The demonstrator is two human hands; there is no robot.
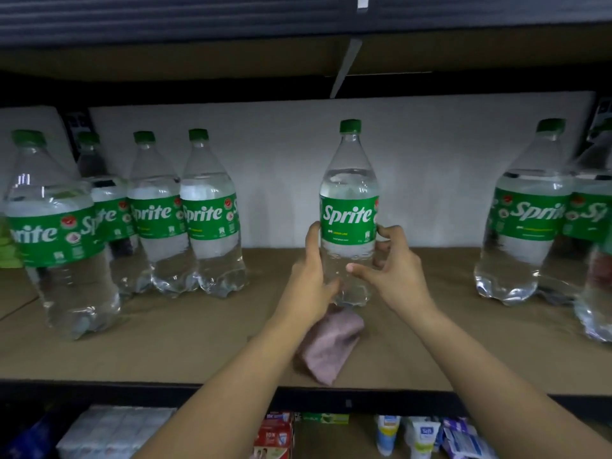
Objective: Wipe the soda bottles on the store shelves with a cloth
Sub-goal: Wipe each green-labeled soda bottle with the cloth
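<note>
Fingers [381,236] of both your hands curl round the upright bottle [348,207] at mid-shelf, left hand [309,279] low, right hand [394,273] opposite. Your cloth [328,349] lies just below them on the shelf [198,342], nearer your left.

Glossy clear plastic bottle [348,207], soft pink cloth [329,346], seemingly matt wooden shelf [198,342].

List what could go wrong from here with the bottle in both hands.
1. The left hand and right hand grip the bottle low on clear, smooth plastic; it is tall and may tip or slip.
2. The cloth lies near the shelf front edge, right under the bottle; set down on it, the bottle could wobble, or the cloth could get knocked off the edge.
</note>
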